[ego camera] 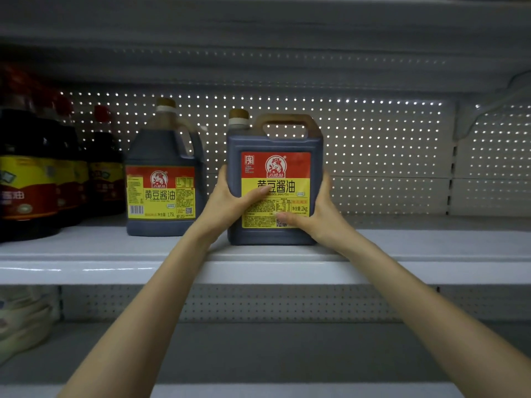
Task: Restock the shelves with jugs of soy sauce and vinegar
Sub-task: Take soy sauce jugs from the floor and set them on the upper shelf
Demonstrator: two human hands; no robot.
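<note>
Soy sauce jug [274, 179], judged heavy, rigid and smooth-sided, is gripped on the shelf [115, 254] by left hand [230, 201] and right hand [319, 209], its top handle being left unused.

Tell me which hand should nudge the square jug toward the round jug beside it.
Right, probably. The right hand grips the square jug on its far side from the round jug, so it can push; the left hand sits in the gap between them.

On the shelf [402, 255] the square jug [274, 179] stands between my hands, a rounder jug [163, 179] just left of it, bottles [43, 173] farther left.
</note>
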